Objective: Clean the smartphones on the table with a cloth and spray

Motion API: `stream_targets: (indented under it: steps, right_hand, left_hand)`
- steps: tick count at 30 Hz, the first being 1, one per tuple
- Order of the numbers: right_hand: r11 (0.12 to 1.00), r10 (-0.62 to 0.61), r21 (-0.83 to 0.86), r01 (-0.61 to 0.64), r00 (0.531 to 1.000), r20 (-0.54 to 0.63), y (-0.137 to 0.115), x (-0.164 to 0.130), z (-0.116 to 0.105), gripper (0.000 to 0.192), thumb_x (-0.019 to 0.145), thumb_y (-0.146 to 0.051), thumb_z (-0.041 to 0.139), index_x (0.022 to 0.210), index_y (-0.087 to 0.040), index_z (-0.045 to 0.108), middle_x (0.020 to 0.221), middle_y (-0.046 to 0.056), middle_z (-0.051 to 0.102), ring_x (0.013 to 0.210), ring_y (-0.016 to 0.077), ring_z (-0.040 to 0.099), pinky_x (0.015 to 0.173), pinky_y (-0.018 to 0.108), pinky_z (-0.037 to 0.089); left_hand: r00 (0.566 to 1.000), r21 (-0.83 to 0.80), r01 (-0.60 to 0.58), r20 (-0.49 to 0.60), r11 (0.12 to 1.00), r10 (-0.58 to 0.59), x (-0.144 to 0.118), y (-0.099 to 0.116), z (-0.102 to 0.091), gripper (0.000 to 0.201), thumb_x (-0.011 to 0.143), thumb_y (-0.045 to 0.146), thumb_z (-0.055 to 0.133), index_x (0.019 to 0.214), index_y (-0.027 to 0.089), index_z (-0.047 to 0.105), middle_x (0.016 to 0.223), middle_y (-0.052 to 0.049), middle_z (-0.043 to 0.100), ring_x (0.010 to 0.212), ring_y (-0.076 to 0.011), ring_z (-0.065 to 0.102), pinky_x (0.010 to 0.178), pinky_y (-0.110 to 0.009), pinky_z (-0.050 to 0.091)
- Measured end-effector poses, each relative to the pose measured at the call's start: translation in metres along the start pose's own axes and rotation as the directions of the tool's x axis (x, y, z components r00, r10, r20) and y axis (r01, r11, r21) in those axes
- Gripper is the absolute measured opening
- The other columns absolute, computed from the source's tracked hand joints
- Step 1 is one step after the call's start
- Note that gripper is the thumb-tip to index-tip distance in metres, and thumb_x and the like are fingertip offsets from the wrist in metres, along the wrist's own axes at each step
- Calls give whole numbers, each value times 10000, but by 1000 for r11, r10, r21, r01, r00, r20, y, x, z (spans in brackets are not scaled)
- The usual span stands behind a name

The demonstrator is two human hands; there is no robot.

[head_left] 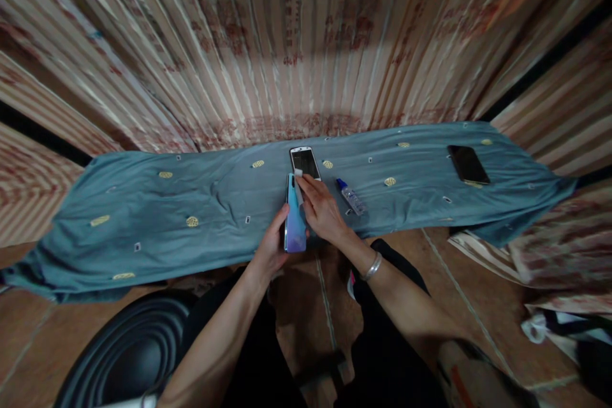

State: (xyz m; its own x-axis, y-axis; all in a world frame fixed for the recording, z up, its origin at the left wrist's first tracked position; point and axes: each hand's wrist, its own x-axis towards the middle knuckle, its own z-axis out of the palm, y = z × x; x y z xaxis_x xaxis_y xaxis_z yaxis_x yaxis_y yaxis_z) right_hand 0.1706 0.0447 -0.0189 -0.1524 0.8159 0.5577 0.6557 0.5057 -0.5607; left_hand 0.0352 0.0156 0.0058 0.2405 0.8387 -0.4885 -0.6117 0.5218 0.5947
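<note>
My left hand point(274, 239) is closed around the lower left edge of a blue-purple phone point(295, 226), its glossy back facing me and its camera strip near the top. In my right hand point(322, 207) a small white wipe point(299, 185) is pinched between fingers and thumb, held against the upper right part of the phone's back. Just beyond lies a white-framed phone point(305, 161), screen up, partly covered by my right fingers. A small clear bottle with a blue cap point(351, 196) rests on its side to the right of my right hand.
A dark phone point(468, 164) lies toward the right end of the narrow table, which is covered by a teal cloth point(143, 204) with yellow patterns. Striped curtains point(268, 44) hang close behind it. A round black ribbed object point(138, 350) stands at lower left.
</note>
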Motion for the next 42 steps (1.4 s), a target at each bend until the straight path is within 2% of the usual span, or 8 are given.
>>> stream_targets:
  steps: [4,9,15,20,25,29,36,42]
  right_hand:
    - [1000,-17,2,17,1000,24,-3,0,0,500,937,-166,351,1425,-152,458,1424,145,502,1348,249,432,1134,483,378]
    - [997,-71,6,71,995,70,-18,-8,7,479,951,-185,360,1414,-143,474,1424,152,497,1338,258,435,1132,487,384]
    - [991,-134,20,133,987,88,-38,-20,11,471,942,-161,367,1387,-82,500,1400,189,520,1320,267,449,1126,471,398]
    - [990,-129,76,122,988,81,-43,-24,10,494,942,-151,359,1424,-159,470,1404,141,532,1332,246,456,1122,472,404]
    - [989,-123,94,117,991,57,-39,-21,9,479,949,-153,347,1407,-155,489,1403,142,534,1322,233,472,1116,456,409]
    - [992,-98,79,95,995,35,-32,-18,9,483,940,-154,353,1404,-138,486,1402,152,530,1330,237,462,1130,465,387]
    - [999,-6,54,6,1000,3,-12,-12,10,512,900,-150,386,1401,-152,488,1402,140,520,1317,243,460,1132,467,381]
    - [999,19,46,-18,999,-27,-1,-5,4,530,891,-143,371,1411,-178,471,1413,126,514,1327,251,441,1125,504,371]
  left_hand:
    - [1000,-23,-17,-9,1000,17,2,1,0,186,900,263,549,926,145,691,693,0,706,519,-109,616,734,-298,576]
    - [987,-117,-154,-63,981,147,9,7,-1,196,892,224,549,869,123,715,817,-39,751,724,-126,689,875,-249,527]
    - [989,-119,-141,-63,983,134,14,11,-11,187,870,260,592,883,126,722,839,-39,752,869,-155,702,941,-260,497]
    - [988,-80,-151,-46,985,148,15,11,-13,185,834,290,646,851,123,723,835,-53,748,951,-195,699,958,-295,496]
    - [981,-76,-192,-41,978,189,14,9,-11,144,821,260,655,838,134,722,870,-49,753,978,-182,692,981,-278,480]
    - [986,-49,-166,-18,985,165,10,7,-7,150,837,251,631,825,136,726,882,-58,763,1016,-193,686,1003,-282,473]
    - [993,5,-111,34,994,110,6,0,-5,240,827,300,644,979,134,728,1011,-79,759,1113,-233,651,1052,-336,450]
    - [996,22,-80,50,997,79,2,-6,0,226,865,271,599,994,126,716,922,-58,759,966,-202,694,1013,-336,478]
